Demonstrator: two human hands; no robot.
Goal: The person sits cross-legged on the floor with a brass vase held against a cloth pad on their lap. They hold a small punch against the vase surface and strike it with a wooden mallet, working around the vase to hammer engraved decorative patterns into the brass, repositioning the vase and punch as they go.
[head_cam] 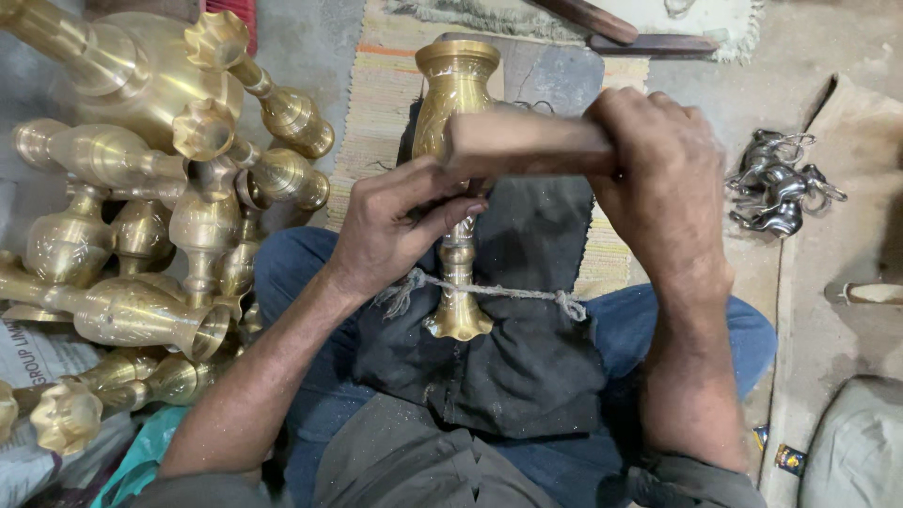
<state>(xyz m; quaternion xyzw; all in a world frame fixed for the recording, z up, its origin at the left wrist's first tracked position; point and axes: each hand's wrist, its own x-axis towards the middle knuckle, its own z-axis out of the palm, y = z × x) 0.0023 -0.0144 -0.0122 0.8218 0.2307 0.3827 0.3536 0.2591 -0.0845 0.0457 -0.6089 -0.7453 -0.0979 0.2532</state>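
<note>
Right hand (663, 179) gripping wooden mallet (527, 143), fluted brass vase (457, 141)

Brass vase (456, 94) lay lengthwise on the lap, a wooden block (527, 143) across it.

The vase was golden, with a wide rim at the far end, a swelling body, a narrow stem and a flared foot (458, 323) nearest the person. It rested on a black cloth (527, 357), and a cord (513, 293) crossed its stem just above the foot. The pale, squared block hung crosswise over its middle, one end bare.
</note>
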